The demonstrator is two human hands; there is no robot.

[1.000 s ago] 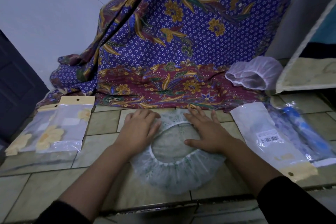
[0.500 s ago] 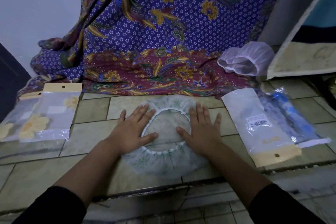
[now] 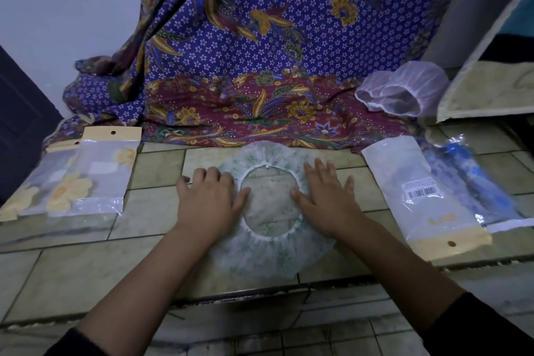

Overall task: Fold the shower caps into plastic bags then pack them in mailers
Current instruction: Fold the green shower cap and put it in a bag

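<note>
A clear shower cap with a green print [image 3: 268, 257] lies flat on the tiled counter, its elastic opening facing up. My left hand [image 3: 209, 199] rests flat on the cap's left side, fingers spread. My right hand [image 3: 326, 196] presses flat on its right side. Both palms are down and hold nothing. An empty plastic bag with a barcode label and tan header [image 3: 419, 196] lies to the right. A second, pinkish-white shower cap [image 3: 401, 92] sits at the back right on the cloth.
Bags holding yellow-flower caps [image 3: 86, 179] lie at the left. A bag with something blue inside [image 3: 474, 182] lies at the far right. A purple and maroon batik cloth [image 3: 260, 66] drapes behind. The counter's front edge [image 3: 245, 296] runs just below the cap.
Both hands have slid apart on the cap, from its far rim to its left and right sides, spreading it flatter. The view has shifted a little.
</note>
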